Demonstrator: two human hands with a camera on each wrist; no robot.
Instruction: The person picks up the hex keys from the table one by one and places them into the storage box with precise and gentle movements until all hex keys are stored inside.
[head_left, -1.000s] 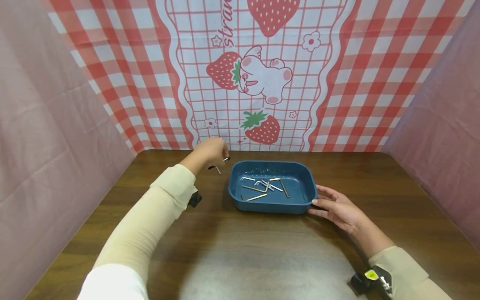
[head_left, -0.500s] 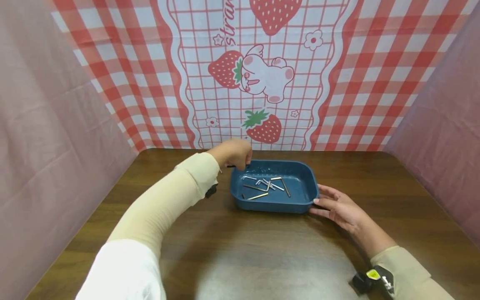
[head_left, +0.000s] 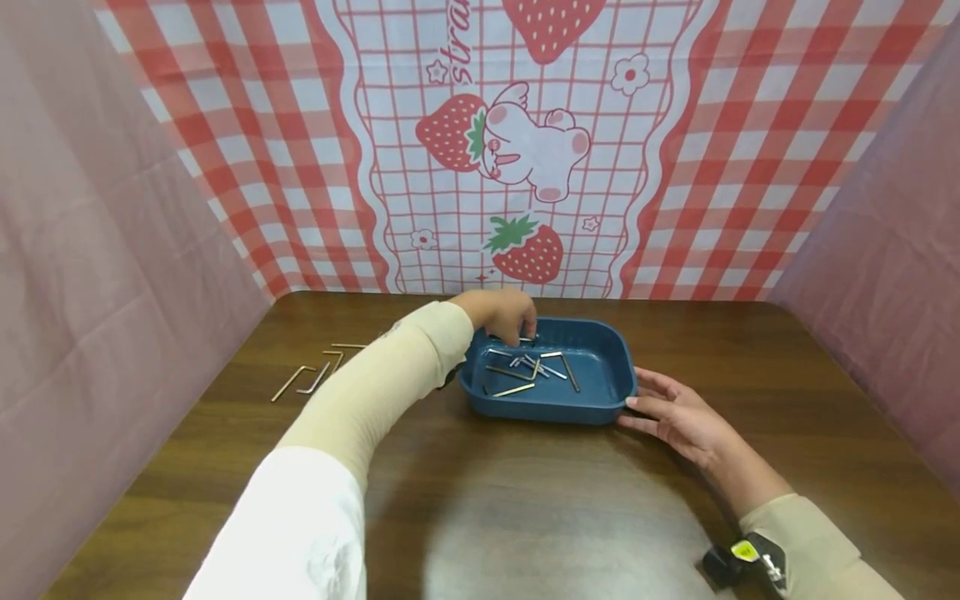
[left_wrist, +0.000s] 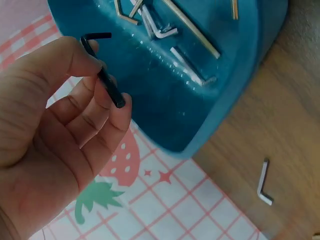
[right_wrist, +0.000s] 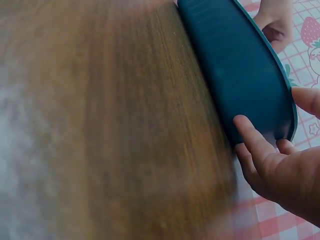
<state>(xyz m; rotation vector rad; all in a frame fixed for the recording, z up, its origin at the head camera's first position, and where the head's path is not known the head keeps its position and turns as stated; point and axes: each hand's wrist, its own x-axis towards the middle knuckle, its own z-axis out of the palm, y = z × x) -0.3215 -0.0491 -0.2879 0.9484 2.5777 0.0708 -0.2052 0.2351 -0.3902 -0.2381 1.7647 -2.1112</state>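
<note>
Black key (left_wrist: pixel 111 88) is pinched by the left hand (left_wrist: pixel 57 110), upper left of its wrist view, long axis slanting down-right; in the head view, it's held at the upper left of the tray (head_left: pixel 551 413), whose lower-right corner is touched by the right hand (head_left: pixel 678 419), fingers spread.

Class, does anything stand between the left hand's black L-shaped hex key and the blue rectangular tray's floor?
Nothing visible does. The left hand holds the black L-shaped hex key above the blue rectangular tray, near its far rim; silver and gold-coloured L-shaped metal keys lie lower, on its floor, with bare space around.
</note>
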